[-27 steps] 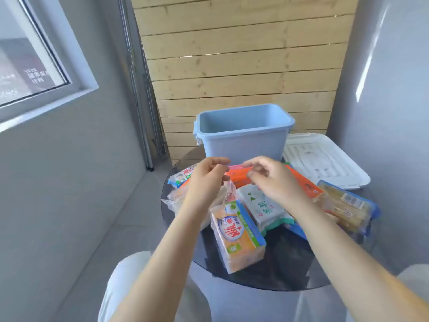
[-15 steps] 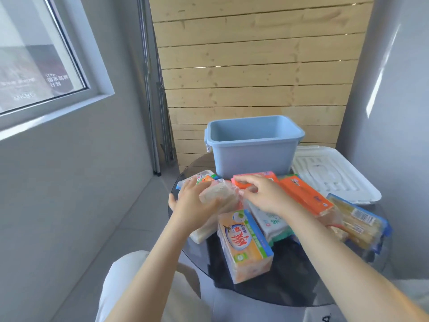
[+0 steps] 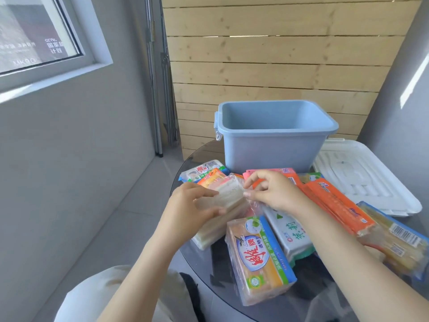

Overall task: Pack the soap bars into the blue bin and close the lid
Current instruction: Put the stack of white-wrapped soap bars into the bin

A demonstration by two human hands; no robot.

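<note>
Left hand (image 3: pixel 189 211) grips pale clear-wrapped soap pack (image 3: pixel 222 211) at round dark glass table's (image 3: pixel 308 305) left edge | right hand (image 3: pixel 275 194) pinches its wrapper | open blue plastic bin (image 3: pixel 271 145) at far edge, white lid (image 3: pixel 364 180) beside it

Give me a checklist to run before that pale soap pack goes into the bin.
1. Left hand grips the pale pack: ok.
2. Right hand pinches its wrapper: ok.
3. Bin open, upright: ok.
4. Lid off, beside the bin: ok.
5. Room in the bin: ok for the part in view; bottom hidden, cannot tell.
6. Pack free of the other packs: not ok, it lies against the orange-and-blue pack.
</note>
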